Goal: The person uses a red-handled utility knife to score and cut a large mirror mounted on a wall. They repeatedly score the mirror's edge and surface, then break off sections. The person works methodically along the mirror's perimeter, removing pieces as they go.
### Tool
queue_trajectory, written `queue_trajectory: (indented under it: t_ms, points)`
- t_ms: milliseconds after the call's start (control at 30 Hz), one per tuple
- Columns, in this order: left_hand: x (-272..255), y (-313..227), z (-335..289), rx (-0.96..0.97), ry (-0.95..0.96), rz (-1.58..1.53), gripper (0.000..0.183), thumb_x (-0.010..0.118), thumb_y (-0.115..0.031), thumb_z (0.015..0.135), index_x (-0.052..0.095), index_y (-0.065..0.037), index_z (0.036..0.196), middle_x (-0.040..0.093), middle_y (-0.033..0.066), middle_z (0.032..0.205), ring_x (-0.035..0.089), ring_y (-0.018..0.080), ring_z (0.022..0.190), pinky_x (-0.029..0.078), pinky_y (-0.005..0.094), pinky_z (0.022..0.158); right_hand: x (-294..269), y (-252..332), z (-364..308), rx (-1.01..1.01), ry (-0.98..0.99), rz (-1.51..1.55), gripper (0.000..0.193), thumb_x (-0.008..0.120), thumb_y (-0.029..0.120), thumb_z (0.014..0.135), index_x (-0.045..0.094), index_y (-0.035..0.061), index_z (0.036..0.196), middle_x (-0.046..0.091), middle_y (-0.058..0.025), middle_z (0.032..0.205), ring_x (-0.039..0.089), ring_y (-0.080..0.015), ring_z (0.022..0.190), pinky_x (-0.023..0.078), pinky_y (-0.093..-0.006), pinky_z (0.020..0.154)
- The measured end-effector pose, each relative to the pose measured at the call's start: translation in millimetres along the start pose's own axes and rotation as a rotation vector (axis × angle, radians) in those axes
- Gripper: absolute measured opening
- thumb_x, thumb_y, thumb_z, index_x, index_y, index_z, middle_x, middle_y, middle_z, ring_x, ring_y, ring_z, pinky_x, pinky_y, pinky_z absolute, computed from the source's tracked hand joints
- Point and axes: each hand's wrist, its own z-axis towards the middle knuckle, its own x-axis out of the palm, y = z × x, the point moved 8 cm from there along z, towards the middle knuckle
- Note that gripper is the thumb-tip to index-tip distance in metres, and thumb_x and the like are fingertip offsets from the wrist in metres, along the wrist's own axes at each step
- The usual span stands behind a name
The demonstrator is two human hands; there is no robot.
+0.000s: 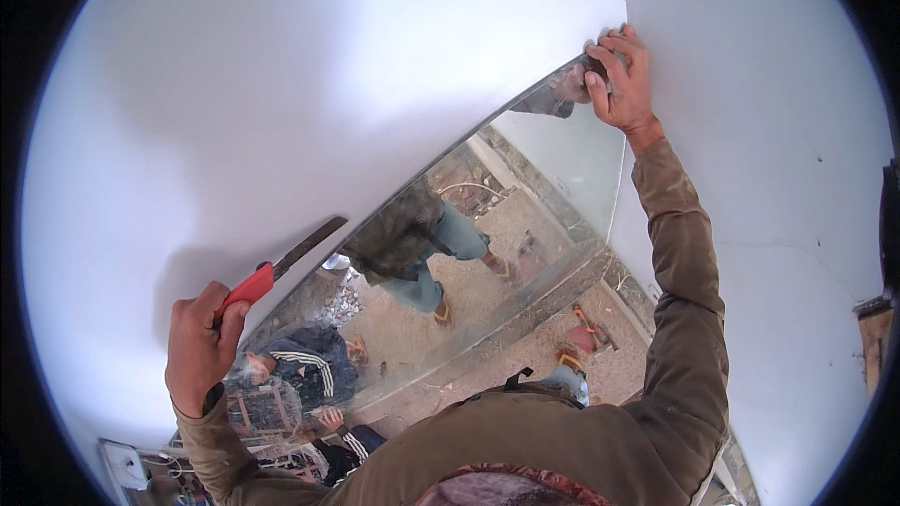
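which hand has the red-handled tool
The left hand, which holds the red-handled tool; the right hand is at the upper corner of the reflective panel.

Left hand (199,342) has a red-handled tool (251,289), dark blade angled up in front of the pale wall (225,84), near the sloping top edge of a big mirror-like panel (553,164). Right hand (623,84) is way up at the panel's top corner, fingers curled over it. Someone else's striped dark sleeve (354,445) pokes in down low.
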Motion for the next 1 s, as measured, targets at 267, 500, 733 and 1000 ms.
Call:
queue_trajectory:
  t_ms: [267, 500, 733, 1000]
  points:
    - [22, -101, 115, 0.241, -0.294, -0.126, 0.019, 0.065, -0.021, 0.101, 0.062, -0.002, 0.097, 0.062, 0.0242, 0.077, 0.060, 0.0475, 0.069, 0.045, 0.0489, 0.058, -2, 5, 3, -0.002, -0.046, 0.010, 0.039, 0.062, 0.028, 0.093, 0.063, 0.0055, 0.125, 0.060, -0.0141, 0.121, 0.055, -0.0355, 0.119, 0.035, -0.0577, 0.118]
    - [50, -203, 191, 0.420, -0.327, -0.036, 0.027, 0.063, -0.028, 0.102, 0.063, -0.001, 0.097, 0.062, 0.0216, 0.066, 0.063, 0.0441, 0.063, 0.049, 0.0512, 0.059, -1, 6, 1, 0.035, -0.092, 0.041, 0.040, 0.061, 0.026, 0.093, 0.059, 0.0047, 0.126, 0.061, -0.0140, 0.122, 0.055, -0.0343, 0.120, 0.035, -0.0592, 0.117]
    - [65, -233, 216, 0.447, -0.330, 0.063, 0.029, 0.063, -0.028, 0.101, 0.063, 0.000, 0.092, 0.063, 0.0181, 0.063, 0.065, 0.0379, 0.057, 0.051, 0.0489, 0.050, 10, -8, -21, 0.130, -0.169, 0.101, 0.058, 0.064, 0.030, 0.091, 0.049, -0.0046, 0.135, 0.052, -0.0265, 0.136, 0.050, -0.0427, 0.126, 0.032, -0.0598, 0.120]
    - [58, -248, 229, 0.567, -0.350, 0.063, 0.024, 0.062, -0.023, 0.100, 0.065, 0.000, 0.093, 0.066, 0.0198, 0.074, 0.067, 0.0387, 0.069, 0.053, 0.0480, 0.059, 46, 125, -61, 0.306, -0.280, 0.264, 0.051, 0.069, 0.038, 0.088, 0.060, 0.0059, 0.126, 0.048, -0.0226, 0.133, 0.046, -0.0444, 0.129, 0.033, -0.0610, 0.112]
